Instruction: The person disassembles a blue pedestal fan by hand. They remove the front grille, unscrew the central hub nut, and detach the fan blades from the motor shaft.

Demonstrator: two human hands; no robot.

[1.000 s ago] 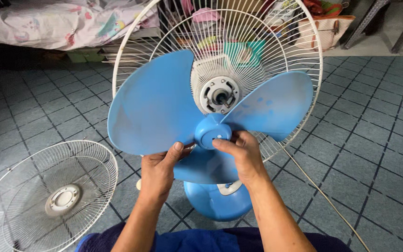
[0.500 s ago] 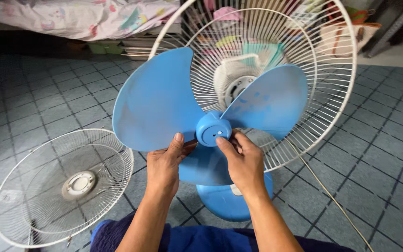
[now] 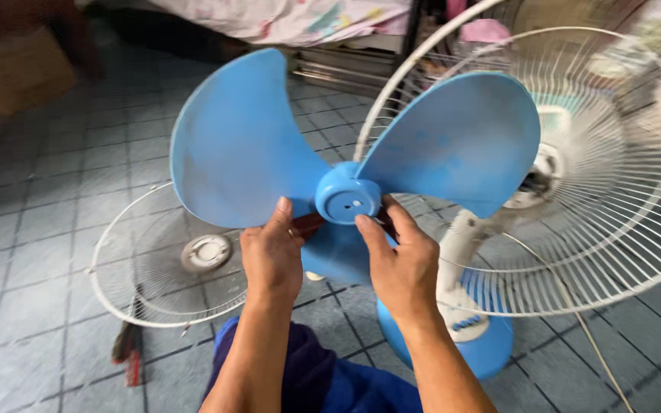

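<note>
While the left hand and right hand are gripping the blue blade with closed fingers, a white cage (round) is lying on the floor.

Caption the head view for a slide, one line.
Both hands, left hand and right hand, hold a blue fan blade in front of the white rear grille.
</note>
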